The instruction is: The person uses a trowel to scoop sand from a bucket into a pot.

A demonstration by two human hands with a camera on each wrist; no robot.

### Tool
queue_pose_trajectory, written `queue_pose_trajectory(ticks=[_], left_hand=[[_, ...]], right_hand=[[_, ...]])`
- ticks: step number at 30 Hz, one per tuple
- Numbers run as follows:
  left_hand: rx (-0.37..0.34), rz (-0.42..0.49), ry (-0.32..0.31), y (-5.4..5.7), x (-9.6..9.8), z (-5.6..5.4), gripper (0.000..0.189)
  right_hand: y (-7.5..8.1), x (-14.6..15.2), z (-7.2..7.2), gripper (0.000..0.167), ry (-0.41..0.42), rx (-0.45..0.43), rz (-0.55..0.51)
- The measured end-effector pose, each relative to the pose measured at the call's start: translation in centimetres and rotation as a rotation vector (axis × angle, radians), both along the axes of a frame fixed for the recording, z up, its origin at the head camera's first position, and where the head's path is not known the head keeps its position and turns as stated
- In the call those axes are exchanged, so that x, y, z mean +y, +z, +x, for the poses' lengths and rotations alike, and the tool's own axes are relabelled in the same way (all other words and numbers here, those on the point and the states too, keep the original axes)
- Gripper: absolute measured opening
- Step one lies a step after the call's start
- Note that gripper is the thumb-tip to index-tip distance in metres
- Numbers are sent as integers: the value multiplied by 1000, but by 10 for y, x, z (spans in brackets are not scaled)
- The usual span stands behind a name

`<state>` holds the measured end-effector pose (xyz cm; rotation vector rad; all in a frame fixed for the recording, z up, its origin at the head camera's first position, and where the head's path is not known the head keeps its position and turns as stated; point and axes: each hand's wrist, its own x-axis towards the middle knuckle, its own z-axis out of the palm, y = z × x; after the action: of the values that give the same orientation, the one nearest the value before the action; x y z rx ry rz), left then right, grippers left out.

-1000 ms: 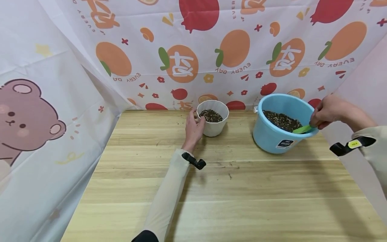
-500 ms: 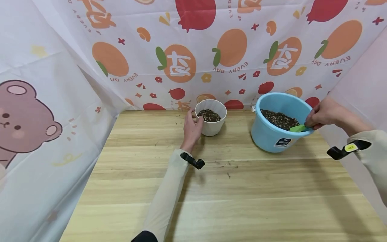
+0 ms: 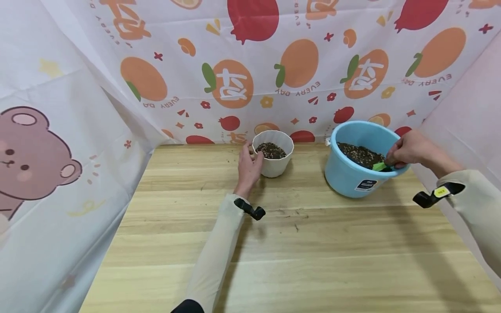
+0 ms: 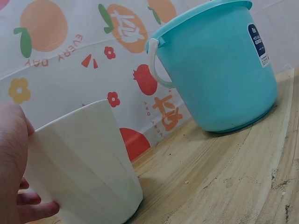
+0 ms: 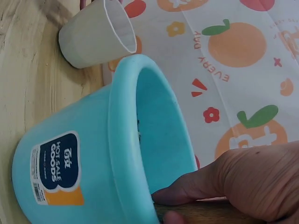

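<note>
A white faceted flower pot (image 3: 275,167), partly filled with dark speckled soil, stands upright near the back of the table. My left hand (image 3: 249,167) holds it at its left side; in the left wrist view the fingers (image 4: 38,211) lie against the pot's wall. To the right is a light blue bucket (image 3: 346,176) with more of the same soil (image 3: 358,154) inside. My right hand (image 3: 407,150) reaches over its right rim and grips a small trowel. The trowel's green blade (image 3: 379,166) is partly in the soil, and its wooden handle (image 5: 210,213) shows in the right wrist view.
Soil crumbs (image 3: 296,227) lie scattered on the wooden table (image 3: 313,265). A fruit-print cloth (image 3: 270,104) hangs right behind the pot and bucket. Another cloth with a bear (image 3: 35,152) hangs at the left. The bucket's white handle (image 4: 155,65) hangs on its left side.
My right hand has moved left, further in over the bucket, and less of the trowel's green blade shows above the soil. The left hand and the pot stay in place.
</note>
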<state>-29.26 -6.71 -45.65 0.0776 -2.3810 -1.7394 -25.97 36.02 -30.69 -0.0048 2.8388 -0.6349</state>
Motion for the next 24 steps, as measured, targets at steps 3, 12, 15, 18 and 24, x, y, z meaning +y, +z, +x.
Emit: queue_pose_trajectory(ticks=[3,12,15,18,24], left_hand=[[-5,1,-9,-2,2,0,58],[7,-1,19,-1,2,-2,56],[1,1,13,-1,2,-2,56],[2,3,17,-1,2,-2,56],[12,-3,22,-2,3,-2,54]], right_hand=[[-6,0,1,22,-8,-6,-38],[-13,-2,1,23,-49,53,-85],[-14,-5,2,23,-67,61,-96],[-15,-7,5,23,-78,72,-106],[-18,-9,9,26,-103,94,-130]])
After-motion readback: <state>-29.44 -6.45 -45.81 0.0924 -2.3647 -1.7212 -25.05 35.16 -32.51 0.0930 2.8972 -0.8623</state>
